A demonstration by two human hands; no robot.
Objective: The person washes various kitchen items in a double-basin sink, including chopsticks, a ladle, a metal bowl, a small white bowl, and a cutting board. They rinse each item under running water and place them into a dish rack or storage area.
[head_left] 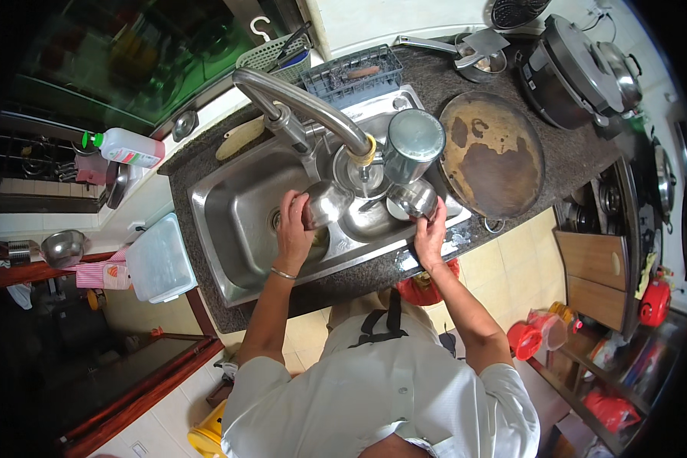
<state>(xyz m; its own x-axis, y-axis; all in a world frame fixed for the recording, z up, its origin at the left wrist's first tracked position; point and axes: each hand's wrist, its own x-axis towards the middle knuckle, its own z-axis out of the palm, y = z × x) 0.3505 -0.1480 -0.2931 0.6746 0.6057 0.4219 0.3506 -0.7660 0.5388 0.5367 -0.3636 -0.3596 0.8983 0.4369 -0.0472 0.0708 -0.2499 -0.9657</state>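
My left hand grips a shiny steel bowl over the middle of the double steel sink, fingers curled at its left side. At the right basin my right hand is closed on a smaller steel bowl, just above a pale rounded piece. The curved tap has a yellow band at its spout, with a thin stream falling toward a steel vessel behind the bowls. A tall steel canister with a greenish lid stands at the back of the right basin, partly hiding what is beneath.
A worn round pan lies right of the sink, near a cooker and pots. A dish rack and caddy sit behind; a white bottle and plastic box are left. Red bags sit lower right.
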